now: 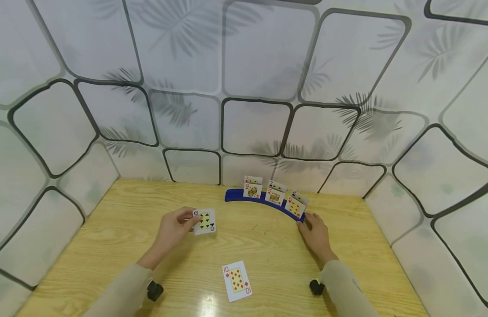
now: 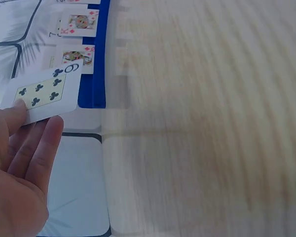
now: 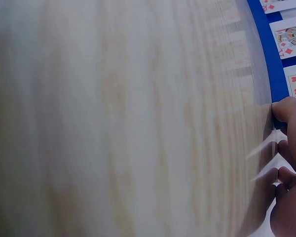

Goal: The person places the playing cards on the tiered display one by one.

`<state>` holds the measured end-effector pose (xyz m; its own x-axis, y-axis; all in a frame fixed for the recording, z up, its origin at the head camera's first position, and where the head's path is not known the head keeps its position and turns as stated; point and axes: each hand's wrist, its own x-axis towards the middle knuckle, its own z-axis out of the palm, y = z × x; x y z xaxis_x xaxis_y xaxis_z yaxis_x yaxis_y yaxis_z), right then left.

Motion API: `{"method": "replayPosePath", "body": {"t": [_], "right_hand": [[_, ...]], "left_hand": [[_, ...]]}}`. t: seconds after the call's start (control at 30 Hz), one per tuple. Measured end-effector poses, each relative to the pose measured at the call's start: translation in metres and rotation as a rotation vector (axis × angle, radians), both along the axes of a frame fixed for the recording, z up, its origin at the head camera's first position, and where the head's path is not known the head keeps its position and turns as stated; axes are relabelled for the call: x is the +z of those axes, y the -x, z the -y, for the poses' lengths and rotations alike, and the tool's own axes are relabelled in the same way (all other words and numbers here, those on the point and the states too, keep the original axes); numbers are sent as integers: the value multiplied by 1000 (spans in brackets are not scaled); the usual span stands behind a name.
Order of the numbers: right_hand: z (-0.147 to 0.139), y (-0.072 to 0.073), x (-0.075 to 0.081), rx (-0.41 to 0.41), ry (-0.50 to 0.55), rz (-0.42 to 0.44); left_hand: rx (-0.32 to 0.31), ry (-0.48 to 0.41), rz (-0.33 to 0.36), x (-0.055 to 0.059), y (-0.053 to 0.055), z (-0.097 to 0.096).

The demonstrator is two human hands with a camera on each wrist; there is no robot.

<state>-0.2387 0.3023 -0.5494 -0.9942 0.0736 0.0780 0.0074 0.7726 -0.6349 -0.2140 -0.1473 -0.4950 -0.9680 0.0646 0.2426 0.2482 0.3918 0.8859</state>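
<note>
My left hand [image 1: 174,230] pinches a six of clubs [image 1: 204,221] between thumb and fingers, its face turned up toward me, left of the curved blue card holder [image 1: 236,195]. In the left wrist view the six of clubs [image 2: 44,93] overlaps the holder's near end. My right hand [image 1: 316,233] grips the holder's right end, thumb at the front. In the holder's front row stand a red queen [image 1: 253,191], a king of diamonds [image 1: 275,197] and a hearts card [image 1: 295,207]. Behind them, partly hidden, are two sevens and a two.
A ten of diamonds [image 1: 237,281] lies face up on the wooden table [image 1: 279,259], between my forearms. Behind the table rises a patterned wall covering [image 1: 256,127], close behind the card holder. Black wrist devices [image 1: 154,291] sit under both sleeves.
</note>
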Motion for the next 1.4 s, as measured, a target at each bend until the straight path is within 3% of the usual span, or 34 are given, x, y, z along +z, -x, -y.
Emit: {"method": "replayPosePath", "body": {"t": [0.3,0.63,1.13,1.4], "right_hand": [[-4,1,-3,0,8,-5],[-4,0,-3,-8,-6,-12],[-2,0,0,-3,4,-10],[-2,1,-4,-15,-4,1]], "left_hand": [[3,8,-54,5,26,-18],[22,137,-182,13,51,-36],[87,112,-192,20,83,-56],[125,92,-204,11,99,-63]]}}
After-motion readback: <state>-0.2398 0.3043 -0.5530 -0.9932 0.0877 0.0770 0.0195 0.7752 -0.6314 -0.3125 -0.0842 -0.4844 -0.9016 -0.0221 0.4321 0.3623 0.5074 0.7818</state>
